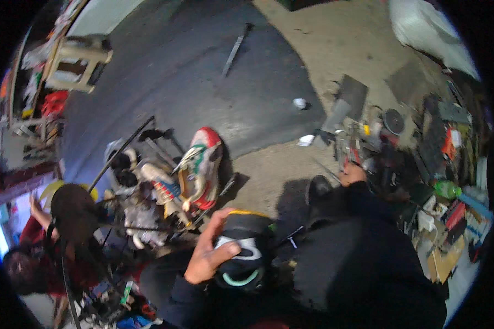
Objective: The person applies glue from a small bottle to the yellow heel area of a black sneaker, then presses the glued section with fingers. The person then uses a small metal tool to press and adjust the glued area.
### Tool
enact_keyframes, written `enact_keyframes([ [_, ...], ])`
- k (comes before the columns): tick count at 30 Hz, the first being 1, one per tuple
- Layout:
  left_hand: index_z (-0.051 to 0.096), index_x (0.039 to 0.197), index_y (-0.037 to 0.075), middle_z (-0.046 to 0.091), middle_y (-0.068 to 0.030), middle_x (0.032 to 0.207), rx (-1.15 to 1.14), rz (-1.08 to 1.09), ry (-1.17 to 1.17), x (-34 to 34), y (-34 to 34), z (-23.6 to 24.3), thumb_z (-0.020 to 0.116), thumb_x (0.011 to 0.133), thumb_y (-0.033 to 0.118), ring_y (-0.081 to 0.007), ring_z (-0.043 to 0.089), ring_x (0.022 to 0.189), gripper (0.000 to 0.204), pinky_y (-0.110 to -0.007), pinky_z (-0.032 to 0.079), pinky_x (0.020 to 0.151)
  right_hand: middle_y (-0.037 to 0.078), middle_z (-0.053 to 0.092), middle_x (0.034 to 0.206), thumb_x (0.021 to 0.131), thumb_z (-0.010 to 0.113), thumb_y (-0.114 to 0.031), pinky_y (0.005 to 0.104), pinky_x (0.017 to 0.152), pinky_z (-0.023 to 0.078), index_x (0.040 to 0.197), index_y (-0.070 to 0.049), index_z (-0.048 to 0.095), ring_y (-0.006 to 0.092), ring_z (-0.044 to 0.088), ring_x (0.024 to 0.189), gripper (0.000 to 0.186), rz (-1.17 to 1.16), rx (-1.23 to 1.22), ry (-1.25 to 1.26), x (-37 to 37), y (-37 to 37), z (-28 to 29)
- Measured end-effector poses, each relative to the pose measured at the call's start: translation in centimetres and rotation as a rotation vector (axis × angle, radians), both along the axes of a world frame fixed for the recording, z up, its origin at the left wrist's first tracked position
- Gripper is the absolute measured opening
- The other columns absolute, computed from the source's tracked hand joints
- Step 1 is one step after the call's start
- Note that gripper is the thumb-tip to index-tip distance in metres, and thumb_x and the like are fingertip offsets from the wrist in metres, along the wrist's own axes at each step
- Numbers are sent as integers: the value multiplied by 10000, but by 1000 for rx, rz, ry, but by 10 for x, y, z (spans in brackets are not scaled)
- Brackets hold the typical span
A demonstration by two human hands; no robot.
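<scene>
My left hand [209, 253] grips a black shoe [246, 241] with grey and mint-green markings and a yellow edge, close to my lap. The thumb lies across its side and the fingers go round behind it. My right hand [353, 174] reaches out over a heap of tools on the floor, its fingers bent and partly hidden. Beside these fingers a thin metal strip or tool [326, 171] points away to the left; whether it is held is too blurred to make out. Ahead of my left hand stands a red, white and green sports shoe [200, 167].
Several more shoes [162, 183] and bags crowd the left, beside a dark metal stand [74, 211]. Another person's hand [40, 214] shows at far left. A beige stool [77, 63], a long dark tool [237, 50], a white crumpled ball [299, 103] and a green bottle [447, 189] lie around.
</scene>
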State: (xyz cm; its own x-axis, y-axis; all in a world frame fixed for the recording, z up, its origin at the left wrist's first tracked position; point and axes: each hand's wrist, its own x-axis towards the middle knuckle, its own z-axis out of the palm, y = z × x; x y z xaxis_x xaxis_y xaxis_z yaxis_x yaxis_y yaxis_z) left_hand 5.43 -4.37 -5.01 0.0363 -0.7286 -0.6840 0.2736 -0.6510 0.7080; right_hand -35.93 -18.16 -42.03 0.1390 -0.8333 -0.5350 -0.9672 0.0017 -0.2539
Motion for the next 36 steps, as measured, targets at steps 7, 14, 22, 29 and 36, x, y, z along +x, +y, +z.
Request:
enact_keyframes([
  [7, 432, 1507, 51, 587, -75, 1370, -108, -11, 93, 2, 14, 0, 814, 936, 257, -181, 534, 1278, 717, -348, 412, 1115, 146, 714, 1036, 852, 655, -97, 413, 834, 584, 1350, -67, 618, 271, 698, 908, 500, -657, 1129, -1418, -18, -59, 113],
  [14, 490, 1479, 63, 615, -60, 1342, -286, 88, 183, 8, 28, 22, 801, 954, 296, -165, 589, 1225, 653, -333, 471, 1058, 126, 636, 1214, 927, 689, -59, 360, 950, 561, 1508, 83, 480, 226, 665, 1040, 634, -306, 319, -1622, 61, -52, 402],
  [22, 438, 1523, 72, 635, -66, 1322, -476, 120, 287, 2, 61, 101, 772, 979, 253, -161, 618, 1203, 663, -335, 498, 1044, 156, 659, 1127, 979, 757, -227, 439, 758, 611, 1477, 61, 506, 282, 712, 926, 628, 60, 630, -1936, 131, 18, 517],
  [29, 486, 1478, 37, 675, -73, 1243, -396, 163, 35, -25, 95, 81, 805, 960, 294, -147, 624, 1144, 660, -310, 499, 1013, 171, 681, 815, 1078, 492, -575, 381, 584, 546, 1092, 92, 705, 270, 663, 635, 701, 6, 732, -1745, 167, 76, 485],
  [36, 492, 1452, 22, 677, -82, 1236, -381, 192, 174, -12, 91, 49, 803, 959, 309, -145, 630, 1122, 650, -311, 511, 984, 170, 628, 1038, 1116, 398, -562, 307, 686, 501, 970, 41, 712, 188, 616, 723, 695, 271, 214, -1433, 202, 80, 463],
])
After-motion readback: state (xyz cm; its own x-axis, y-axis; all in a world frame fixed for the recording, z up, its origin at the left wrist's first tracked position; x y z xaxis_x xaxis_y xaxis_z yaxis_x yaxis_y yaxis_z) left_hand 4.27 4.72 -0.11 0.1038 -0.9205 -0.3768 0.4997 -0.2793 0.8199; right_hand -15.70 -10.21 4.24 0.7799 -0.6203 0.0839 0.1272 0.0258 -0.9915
